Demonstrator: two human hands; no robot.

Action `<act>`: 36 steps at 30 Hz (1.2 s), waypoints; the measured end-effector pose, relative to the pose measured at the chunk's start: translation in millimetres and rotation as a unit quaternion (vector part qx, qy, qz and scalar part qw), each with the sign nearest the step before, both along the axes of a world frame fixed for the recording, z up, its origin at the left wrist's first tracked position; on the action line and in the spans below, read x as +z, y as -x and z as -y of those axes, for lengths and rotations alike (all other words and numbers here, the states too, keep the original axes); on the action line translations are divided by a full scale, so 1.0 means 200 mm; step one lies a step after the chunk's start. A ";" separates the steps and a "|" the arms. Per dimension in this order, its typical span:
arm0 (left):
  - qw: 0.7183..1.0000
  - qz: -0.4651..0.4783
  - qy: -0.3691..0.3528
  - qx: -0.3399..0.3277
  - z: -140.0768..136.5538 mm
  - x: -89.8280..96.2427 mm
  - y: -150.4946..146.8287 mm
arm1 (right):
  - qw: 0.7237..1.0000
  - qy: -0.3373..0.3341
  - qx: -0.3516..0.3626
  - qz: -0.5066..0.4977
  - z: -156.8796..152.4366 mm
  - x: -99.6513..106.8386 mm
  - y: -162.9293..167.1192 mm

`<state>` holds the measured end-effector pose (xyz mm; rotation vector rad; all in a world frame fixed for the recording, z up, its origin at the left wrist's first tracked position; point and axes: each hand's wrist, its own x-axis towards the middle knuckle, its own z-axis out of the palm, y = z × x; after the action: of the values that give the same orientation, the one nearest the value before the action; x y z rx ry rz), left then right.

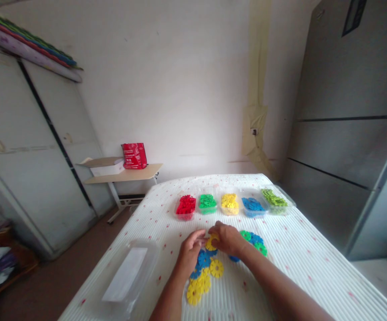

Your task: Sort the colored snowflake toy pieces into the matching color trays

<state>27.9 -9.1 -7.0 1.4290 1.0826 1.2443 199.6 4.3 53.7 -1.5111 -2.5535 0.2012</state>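
My right hand [228,238] pinches a yellow snowflake disc [211,242], a flat plastic piece with notched edges. Close against its left side is my left hand [192,247], fingers curled at the cluster of discs; its exact grip is partly hidden. Under and in front of the hands lie blue snowflake discs [204,258], overlapping or joined, I cannot tell which. Nearer me follow several yellow discs [195,292], with a single yellow disc [216,268] at their right. Beside my right wrist is a group of green and blue discs [256,239], partly covered by the arm.
Along the far side stand clear tubs of red [185,206], green [208,203], yellow [230,203], blue [253,206] and lime-green pieces [274,198]. A clear plastic lid [146,267] with a white label lies at left. A refrigerator [350,133] stands right of the table.
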 end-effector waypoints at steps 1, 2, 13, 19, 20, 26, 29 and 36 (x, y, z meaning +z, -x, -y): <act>1.000 0.000 -0.005 0.016 0.00 0.00 0.00 | 1.000 0.004 0.006 -0.001 0.00 0.00 0.00; 0.999 0.001 -0.009 0.039 0.00 0.00 0.01 | 1.000 0.009 0.010 0.000 0.00 -0.01 0.00; 0.994 -0.011 -0.007 0.112 -0.03 -0.02 0.07 | 0.999 0.039 0.023 -0.016 -0.02 -0.06 0.00; 0.994 -0.015 -0.002 0.111 -0.04 -0.03 0.07 | 0.998 0.058 0.020 -0.034 -0.03 -0.04 0.00; 0.994 -0.017 0.000 0.112 -0.04 -0.02 0.07 | 0.997 0.062 0.019 -0.036 -0.03 -0.04 0.00; 0.994 -0.016 0.003 0.110 -0.03 -0.02 0.07 | 0.996 0.074 0.010 -0.042 -0.04 0.01 -0.06; 0.994 -0.014 0.001 0.111 -0.03 -0.02 0.07 | 0.998 0.054 -0.013 -0.039 -0.07 0.05 -0.09; 0.993 -0.014 0.000 0.114 -0.04 -0.03 0.07 | 0.995 -0.026 -0.087 -0.048 -0.23 0.20 -0.20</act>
<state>13.2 -1.2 -12.4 1.3549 1.2916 1.3877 238.8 50.4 93.9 -1.6499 -2.3206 0.1788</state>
